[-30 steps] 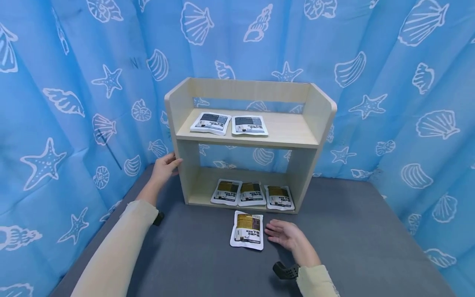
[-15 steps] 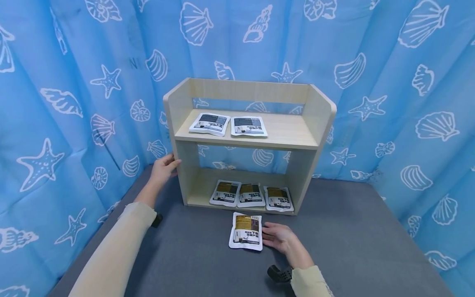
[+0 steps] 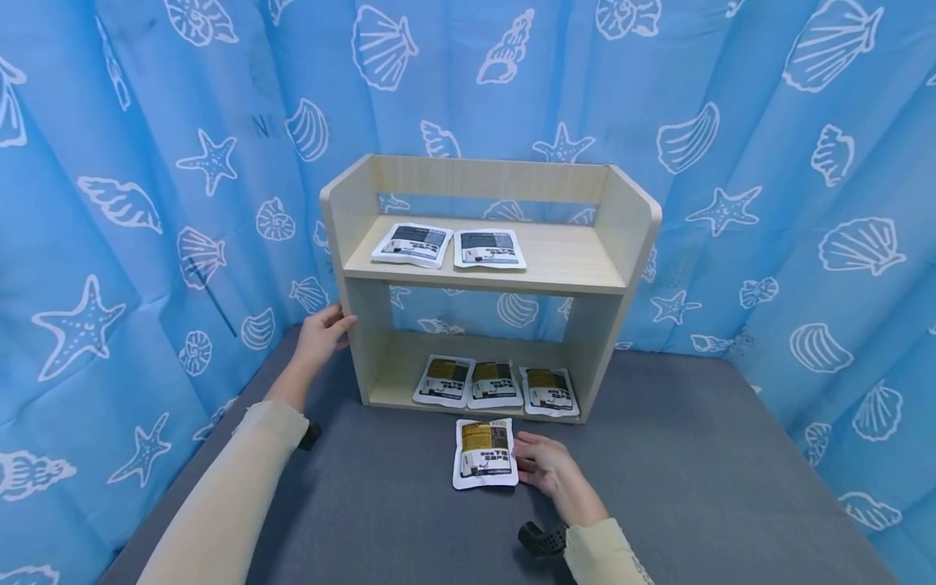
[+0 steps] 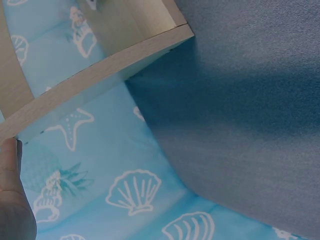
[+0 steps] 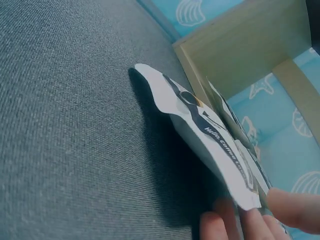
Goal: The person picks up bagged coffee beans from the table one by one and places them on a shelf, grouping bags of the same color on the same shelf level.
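My right hand (image 3: 544,467) holds the right edge of a white coffee pouch (image 3: 484,463), with its fingers at the underside and its thumb above. In the right wrist view that pouch (image 5: 200,130) reads "Hello, coffee" and tilts over the grey surface, a shadow beneath it. At the left, my left hand (image 3: 322,333) grips the side panel of a small light-wood shelf (image 3: 483,280), its thumb at the front edge. Only part of that hand (image 4: 12,200) shows in the left wrist view, against the wooden edge.
Two pouches with dark blue labels, a left one (image 3: 413,244) and a right one (image 3: 488,248), lie on the upper board. Three brown-labelled pouches (image 3: 495,383) lie on the lower board. A blue shell-print curtain (image 3: 731,162) surrounds the grey table (image 3: 702,471).
My right hand has moved left onto the pouch's edge and taken hold of it. The pouch has turned slightly and its right side has come up. My left hand stays at the shelf.
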`<state>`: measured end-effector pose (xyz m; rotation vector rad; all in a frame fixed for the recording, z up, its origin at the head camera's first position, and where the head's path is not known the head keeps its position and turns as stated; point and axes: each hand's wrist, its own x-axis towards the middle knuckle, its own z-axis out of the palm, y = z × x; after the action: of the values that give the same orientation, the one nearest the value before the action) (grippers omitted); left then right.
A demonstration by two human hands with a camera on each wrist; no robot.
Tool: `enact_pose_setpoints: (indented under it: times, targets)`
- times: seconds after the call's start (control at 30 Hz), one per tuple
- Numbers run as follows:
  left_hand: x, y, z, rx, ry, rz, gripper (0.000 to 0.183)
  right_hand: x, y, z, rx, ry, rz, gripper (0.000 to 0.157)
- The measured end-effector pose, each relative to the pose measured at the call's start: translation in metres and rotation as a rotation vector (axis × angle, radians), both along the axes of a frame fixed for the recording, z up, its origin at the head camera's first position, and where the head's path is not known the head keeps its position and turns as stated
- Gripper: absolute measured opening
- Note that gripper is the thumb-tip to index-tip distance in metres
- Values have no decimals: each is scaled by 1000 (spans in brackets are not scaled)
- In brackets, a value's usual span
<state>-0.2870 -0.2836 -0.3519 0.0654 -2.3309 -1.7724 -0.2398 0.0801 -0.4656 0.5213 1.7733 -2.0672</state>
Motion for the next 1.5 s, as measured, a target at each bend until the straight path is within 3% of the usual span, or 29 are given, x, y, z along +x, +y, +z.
enact_pose_setpoints:
  times: [0.23, 0.5, 0.73, 1.5]
  targets:
    - [1, 0, 1, 7, 1, 8, 50, -1, -2, -3, -32, 2, -29, 55]
    - [0, 1, 0, 6, -3, 15, 50, 1, -5, -5, -165, -27, -50, 67]
    - [0, 2, -2, 0, 2, 21, 50, 2, -9, -8, -210, 14, -51, 77]
    - [1, 1, -1, 19, 4, 3, 50, 3, -13, 2, -151, -21, -65, 61]
